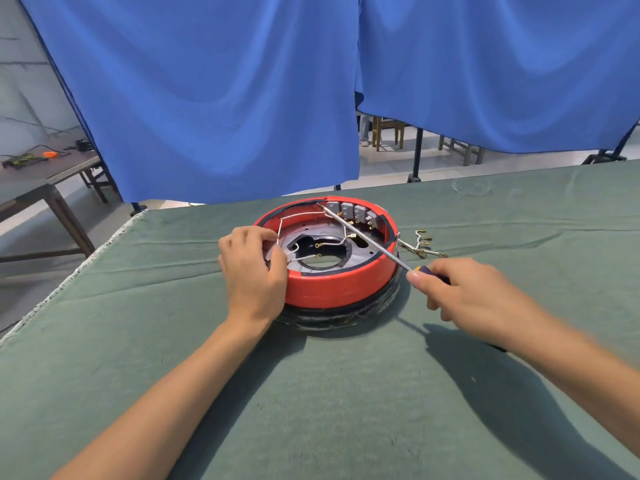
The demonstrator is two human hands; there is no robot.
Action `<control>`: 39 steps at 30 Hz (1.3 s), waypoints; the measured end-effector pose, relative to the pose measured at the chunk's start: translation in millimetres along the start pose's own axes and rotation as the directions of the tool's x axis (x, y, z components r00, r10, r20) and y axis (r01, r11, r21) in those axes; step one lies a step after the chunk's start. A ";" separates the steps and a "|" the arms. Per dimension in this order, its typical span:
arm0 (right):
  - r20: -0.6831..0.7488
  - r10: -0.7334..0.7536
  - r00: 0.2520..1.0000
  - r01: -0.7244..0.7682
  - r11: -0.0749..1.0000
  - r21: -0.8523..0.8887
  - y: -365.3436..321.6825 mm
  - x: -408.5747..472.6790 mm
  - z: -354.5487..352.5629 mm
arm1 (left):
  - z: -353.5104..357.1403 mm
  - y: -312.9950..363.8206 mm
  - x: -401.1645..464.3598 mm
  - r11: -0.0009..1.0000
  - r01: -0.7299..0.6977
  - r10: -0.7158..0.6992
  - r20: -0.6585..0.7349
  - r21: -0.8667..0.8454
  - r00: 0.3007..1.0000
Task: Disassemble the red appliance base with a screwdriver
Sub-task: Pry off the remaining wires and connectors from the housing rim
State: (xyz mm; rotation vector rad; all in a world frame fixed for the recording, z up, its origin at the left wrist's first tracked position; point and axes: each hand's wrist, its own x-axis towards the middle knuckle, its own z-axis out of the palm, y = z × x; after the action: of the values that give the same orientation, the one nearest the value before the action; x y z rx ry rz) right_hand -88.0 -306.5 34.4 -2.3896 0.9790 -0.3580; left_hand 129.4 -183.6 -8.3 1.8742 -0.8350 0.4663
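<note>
The red appliance base [332, 289] lies upside down on the green table cloth [311, 393], a round red ring over a black lower rim. Inside it are white wires, brass terminals and a row of grey switch blocks [353, 211] at the far wall. My left hand [252, 268] grips the base's left rim, fingers curled over the edge beside a wire. My right hand [464, 292] holds the screwdriver [360, 235] by its dark handle. Its long metal shaft reaches across the base, and its tip lies at the far rim next to the grey blocks.
Loose wires with brass terminals [420, 244] lie on the cloth just right of the base. Blue curtains [242, 98] hang behind the table. Another table [41, 174] with tools stands at the far left, wooden chairs [388, 129] beyond the curtain gap.
</note>
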 end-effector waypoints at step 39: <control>-0.020 -0.386 0.922 0.371 0.899 -0.233 -4.0 41.0 -29.0 | -51.3 -4.6 65.9 0.954 -0.114 -0.118 0.698 0.276 0.706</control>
State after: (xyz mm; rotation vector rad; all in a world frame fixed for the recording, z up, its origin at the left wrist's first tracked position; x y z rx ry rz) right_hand -69.2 -344.0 62.3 -2.7970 0.5975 -0.4921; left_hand 180.4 -158.7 53.1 2.3831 -1.3231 -0.1943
